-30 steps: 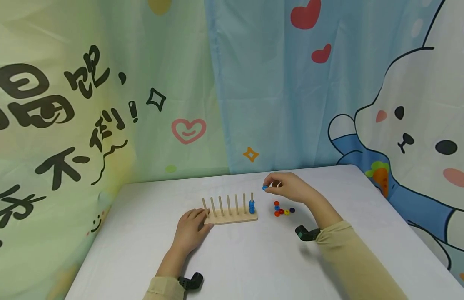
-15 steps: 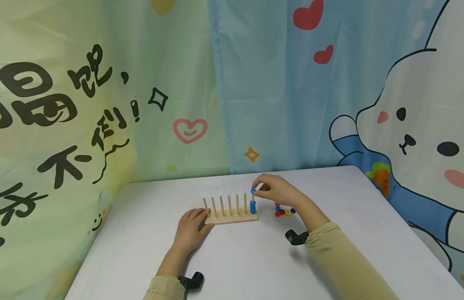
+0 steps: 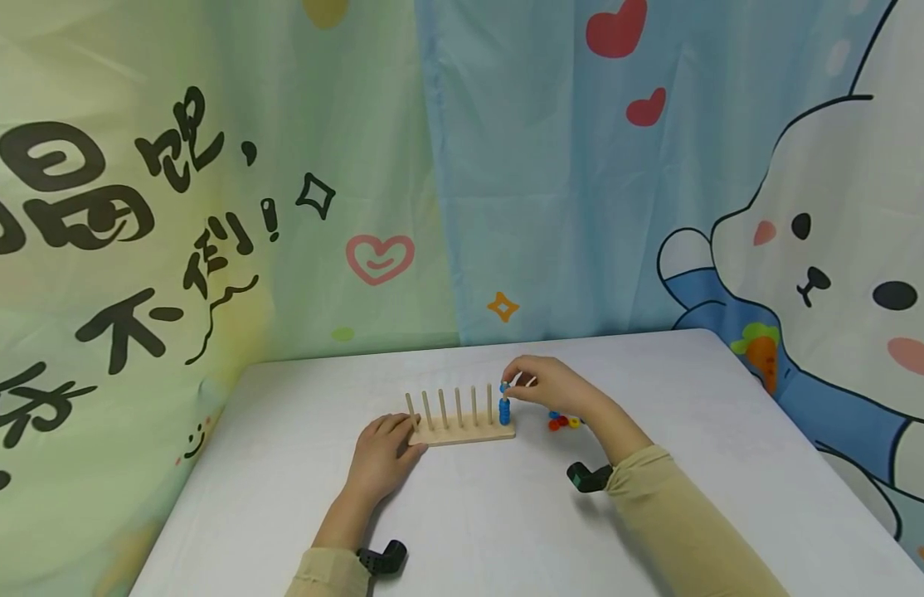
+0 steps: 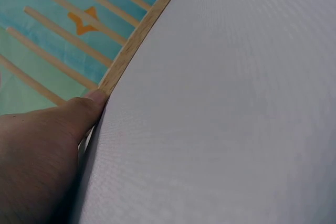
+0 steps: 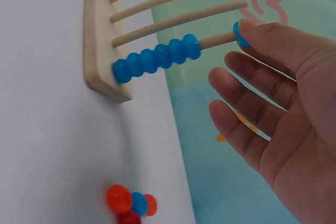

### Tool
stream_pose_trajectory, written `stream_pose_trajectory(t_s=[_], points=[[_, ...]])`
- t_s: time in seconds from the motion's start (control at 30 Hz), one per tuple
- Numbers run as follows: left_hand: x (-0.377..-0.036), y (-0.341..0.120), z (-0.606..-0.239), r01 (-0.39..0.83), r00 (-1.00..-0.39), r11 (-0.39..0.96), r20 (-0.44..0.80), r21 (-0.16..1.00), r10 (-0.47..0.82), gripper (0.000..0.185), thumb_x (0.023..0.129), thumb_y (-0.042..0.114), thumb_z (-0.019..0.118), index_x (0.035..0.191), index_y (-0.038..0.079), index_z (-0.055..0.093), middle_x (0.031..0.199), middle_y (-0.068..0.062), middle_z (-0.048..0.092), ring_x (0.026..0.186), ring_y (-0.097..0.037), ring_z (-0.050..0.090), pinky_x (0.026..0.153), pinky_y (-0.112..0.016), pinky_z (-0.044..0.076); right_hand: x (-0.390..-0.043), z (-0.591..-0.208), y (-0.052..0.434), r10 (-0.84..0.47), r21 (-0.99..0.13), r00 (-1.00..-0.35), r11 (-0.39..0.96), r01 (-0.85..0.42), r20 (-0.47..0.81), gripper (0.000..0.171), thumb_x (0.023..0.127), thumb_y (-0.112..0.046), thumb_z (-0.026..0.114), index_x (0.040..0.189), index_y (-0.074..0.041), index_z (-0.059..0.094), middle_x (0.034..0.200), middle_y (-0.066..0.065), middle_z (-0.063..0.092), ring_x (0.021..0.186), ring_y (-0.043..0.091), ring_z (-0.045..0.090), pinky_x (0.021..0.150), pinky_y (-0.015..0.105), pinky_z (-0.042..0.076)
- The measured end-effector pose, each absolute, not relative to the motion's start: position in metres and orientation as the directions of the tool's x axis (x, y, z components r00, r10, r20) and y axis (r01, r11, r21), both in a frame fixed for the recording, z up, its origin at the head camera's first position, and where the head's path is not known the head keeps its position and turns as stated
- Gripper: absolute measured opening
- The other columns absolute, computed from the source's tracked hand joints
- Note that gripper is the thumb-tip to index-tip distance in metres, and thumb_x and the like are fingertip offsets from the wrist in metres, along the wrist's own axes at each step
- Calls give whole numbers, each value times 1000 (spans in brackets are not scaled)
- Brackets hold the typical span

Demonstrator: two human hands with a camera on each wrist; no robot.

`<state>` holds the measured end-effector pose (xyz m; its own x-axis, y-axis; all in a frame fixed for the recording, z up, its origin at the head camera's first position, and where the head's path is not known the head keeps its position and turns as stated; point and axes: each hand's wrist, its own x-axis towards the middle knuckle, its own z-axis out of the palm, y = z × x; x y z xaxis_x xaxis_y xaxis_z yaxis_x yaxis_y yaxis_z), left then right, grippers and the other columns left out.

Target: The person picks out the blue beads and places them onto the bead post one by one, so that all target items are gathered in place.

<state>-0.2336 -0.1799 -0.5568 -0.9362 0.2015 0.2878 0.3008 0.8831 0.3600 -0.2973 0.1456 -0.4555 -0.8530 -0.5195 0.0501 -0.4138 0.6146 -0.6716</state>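
A wooden peg board [image 3: 462, 434] with a row of upright pegs stands on the table. My left hand [image 3: 384, 458] grips its left end, thumb on the front edge of the base [image 4: 128, 45] in the left wrist view; the other fingers are mostly hidden there. Several blue beads [image 5: 156, 59] are stacked on the rightmost peg. At the top of that same peg, my right hand [image 3: 550, 386] pinches another blue bead [image 5: 240, 34] between thumb and forefinger. Its remaining fingers are spread and loosely bent beside the peg. The other pegs carry no beads.
Loose red, blue and yellow beads [image 3: 563, 423] lie on the white table [image 3: 477, 514] right of the board, partly hidden by the right hand. A printed curtain [image 3: 522, 207] hangs behind the table's back edge. Each wrist wears a black camera.
My right hand has carried the blue bead left from beside the board to the rightmost peg, then slightly down onto its tip. The left hand keeps its grip on the board.
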Motion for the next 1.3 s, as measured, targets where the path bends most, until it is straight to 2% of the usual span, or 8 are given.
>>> stream_pose_trajectory(t_s=[0.2, 0.47, 0.7, 0.8, 1.07, 1.3], points=[[-233, -179, -556, 304, -934, 884, 293, 355, 203, 53, 92, 45, 67, 137, 17, 60, 137, -5, 61, 132, -32, 50, 114, -53, 37, -299, -469, 146, -526, -654, -850, 630, -419, 38, 14, 93, -30, 70, 107, -25, 67, 104, -9, 67, 98, 12, 63, 88, 34, 54], [-233, -180, -557, 305, -934, 883, 295, 357, 203, 54, 92, 46, 66, 138, 19, 60, 137, -4, 61, 132, -31, 50, 114, -53, 36, -297, -475, 146, -519, -665, -854, 626, -407, 33, 14, 93, -29, 70, 105, -23, 66, 103, -8, 67, 96, 12, 62, 83, 33, 53], [-234, -180, -557, 311, -931, 886, 299, 344, 211, 54, 92, 45, 67, 137, 17, 60, 136, -5, 61, 131, -32, 51, 113, -54, 38, -297, -474, 152, -510, -668, -860, 630, -396, 28, 18, 94, -32, 68, 111, -27, 67, 111, -8, 68, 100, 13, 63, 88, 36, 53], [-234, -180, -557, 312, -930, 884, 300, 347, 211, 53, 92, 45, 67, 137, 17, 60, 136, -5, 61, 131, -32, 51, 113, -53, 38, -299, -475, 160, -491, -657, -871, 650, -381, 20, 19, 95, -31, 67, 112, -24, 68, 114, -7, 68, 101, 13, 62, 90, 37, 53], [-234, -180, -558, 318, -927, 885, 307, 338, 216, 53, 92, 44, 66, 138, 18, 60, 137, -5, 61, 131, -32, 51, 113, -54, 38, -304, -482, 189, -409, -648, -910, 711, -272, -68, 19, 96, -26, 66, 110, -15, 70, 101, -3, 67, 92, 17, 59, 76, 31, 53], [-234, -180, -558, 321, -924, 883, 319, 341, 213, 52, 91, 43, 68, 136, 17, 61, 135, -6, 62, 130, -32, 52, 111, -54, 39, -310, -498, 214, -392, -627, -910, 745, -228, -135, 7, 95, -23, 67, 100, -19, 70, 98, -4, 67, 90, 17, 56, 76, 30, 50]])
